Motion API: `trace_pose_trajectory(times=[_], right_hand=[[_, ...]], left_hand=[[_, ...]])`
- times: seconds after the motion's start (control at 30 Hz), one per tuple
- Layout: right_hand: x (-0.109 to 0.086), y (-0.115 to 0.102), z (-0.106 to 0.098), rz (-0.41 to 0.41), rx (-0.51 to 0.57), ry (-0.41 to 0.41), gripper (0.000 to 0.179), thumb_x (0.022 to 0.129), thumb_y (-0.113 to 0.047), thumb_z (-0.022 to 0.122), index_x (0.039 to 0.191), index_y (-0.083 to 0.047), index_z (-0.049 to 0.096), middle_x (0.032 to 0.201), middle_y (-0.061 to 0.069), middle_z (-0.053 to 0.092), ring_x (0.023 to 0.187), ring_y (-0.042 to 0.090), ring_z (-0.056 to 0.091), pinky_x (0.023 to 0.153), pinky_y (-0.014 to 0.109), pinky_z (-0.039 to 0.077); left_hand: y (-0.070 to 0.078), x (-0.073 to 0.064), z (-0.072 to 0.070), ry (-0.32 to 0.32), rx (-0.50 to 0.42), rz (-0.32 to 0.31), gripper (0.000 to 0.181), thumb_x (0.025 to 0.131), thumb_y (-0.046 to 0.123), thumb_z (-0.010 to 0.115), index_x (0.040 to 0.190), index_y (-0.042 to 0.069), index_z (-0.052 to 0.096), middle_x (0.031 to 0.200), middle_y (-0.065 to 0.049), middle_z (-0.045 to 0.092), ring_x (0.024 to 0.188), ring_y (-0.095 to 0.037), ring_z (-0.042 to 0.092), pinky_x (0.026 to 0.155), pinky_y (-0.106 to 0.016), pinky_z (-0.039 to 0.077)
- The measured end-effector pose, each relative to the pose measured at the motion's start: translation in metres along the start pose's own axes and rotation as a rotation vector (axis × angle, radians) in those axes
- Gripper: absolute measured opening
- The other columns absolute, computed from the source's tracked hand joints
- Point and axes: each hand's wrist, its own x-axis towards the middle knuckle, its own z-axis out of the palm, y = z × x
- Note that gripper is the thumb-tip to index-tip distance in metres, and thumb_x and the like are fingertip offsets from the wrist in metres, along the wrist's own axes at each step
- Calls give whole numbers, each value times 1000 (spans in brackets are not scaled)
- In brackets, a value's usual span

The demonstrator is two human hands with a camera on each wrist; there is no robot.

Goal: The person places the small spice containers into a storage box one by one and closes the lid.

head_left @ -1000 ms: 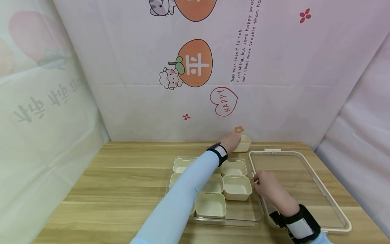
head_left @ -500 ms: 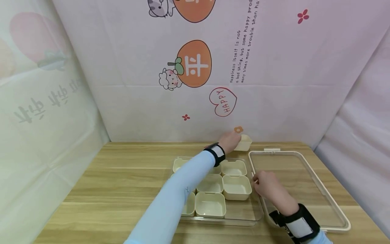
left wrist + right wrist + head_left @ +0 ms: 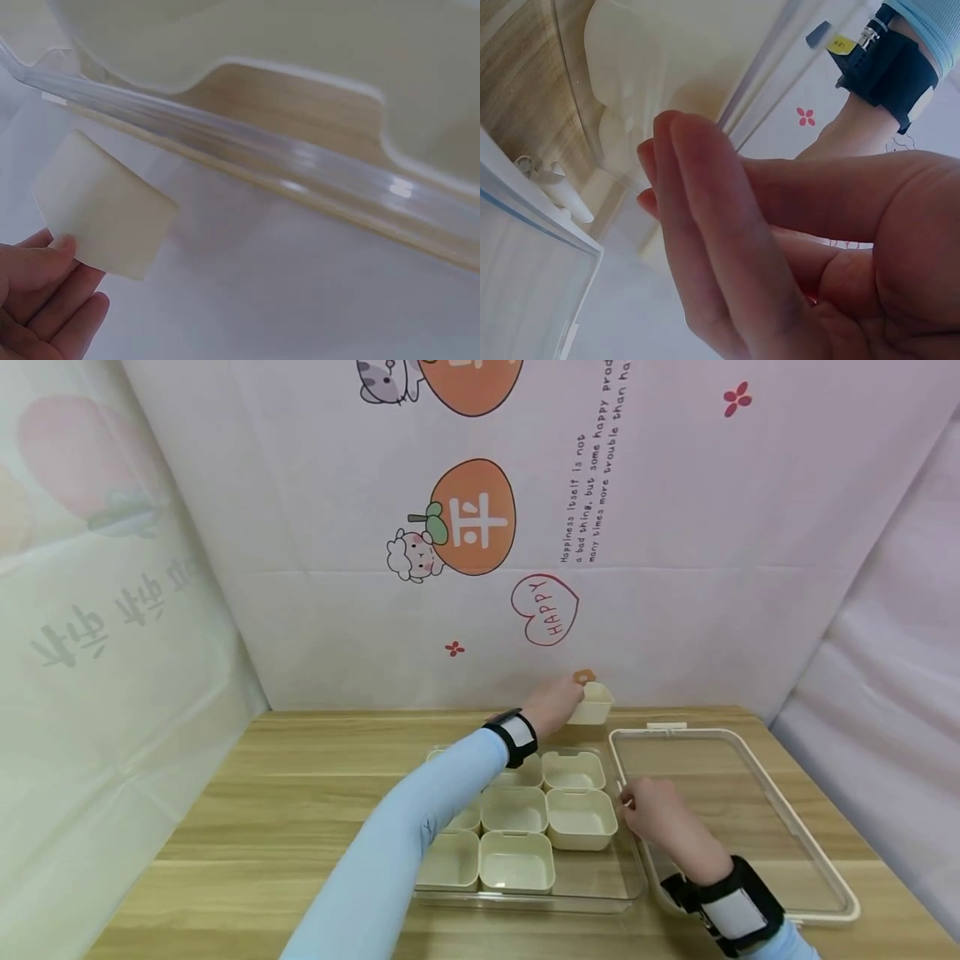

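My left hand (image 3: 552, 704) reaches over the far side of the clear plastic tray (image 3: 594, 881) and pinches a small cream storage box (image 3: 594, 705). In the left wrist view, thumb and fingers grip one end of that box (image 3: 112, 206), tilted beyond the tray's rim. Several like boxes stand in the tray in rows, among them one at the right (image 3: 581, 822) and one in front (image 3: 517, 864); my left sleeve covers some. At the tray's right side rests my right hand (image 3: 663, 814), fingers bent loosely with the thumb against them, holding nothing visible.
A clear lid with a white frame (image 3: 806, 843) lies right of the tray, partly under my right forearm. Behind the wooden table (image 3: 300, 793) hangs a printed white cloth (image 3: 337, 610), close to my left hand.
My left hand has shifted slightly left and lifted the cream box up a little from the table's back edge. The right hand stays in place.
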Motion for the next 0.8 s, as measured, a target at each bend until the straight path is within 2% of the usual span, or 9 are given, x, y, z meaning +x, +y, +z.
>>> trace_pose_trajectory(times=[0.13, 0.4, 0.63, 0.8], right_hand=[[0, -1, 0, -2, 9, -4, 10, 79, -3, 63, 82, 3, 70, 67, 6, 66, 56, 13, 57, 53, 28, 46], [-1, -2, -1, 14, 16, -16, 10, 79, -4, 63, 83, 3, 69, 67, 6, 65, 57, 13, 56, 52, 28, 46], [-1, -1, 0, 16, 53, -29, 11, 81, -3, 62, 86, 5, 68, 62, 4, 64, 47, 10, 55, 51, 27, 45], [-2, -1, -1, 25, 80, -48, 12, 82, -3, 62, 88, 6, 67, 62, 4, 65, 46, 9, 56, 50, 26, 45]], left_hand=[[-4, -6, -2, 13, -34, -11, 26, 96, 9, 46, 92, 14, 71, 87, 3, 68, 74, -9, 58, 59, -23, 43], [-7, -25, -14, 20, -25, -9, 25, 95, 6, 48, 94, 14, 71, 89, 1, 69, 79, -12, 63, 62, -25, 48], [-11, -38, -24, 23, -36, -3, 24, 93, 3, 48, 89, 14, 70, 84, 1, 67, 76, -12, 61, 62, -26, 46], [-14, -48, -31, 30, -50, -4, 25, 92, 1, 49, 89, 13, 70, 83, 1, 67, 75, -12, 60, 62, -24, 46]])
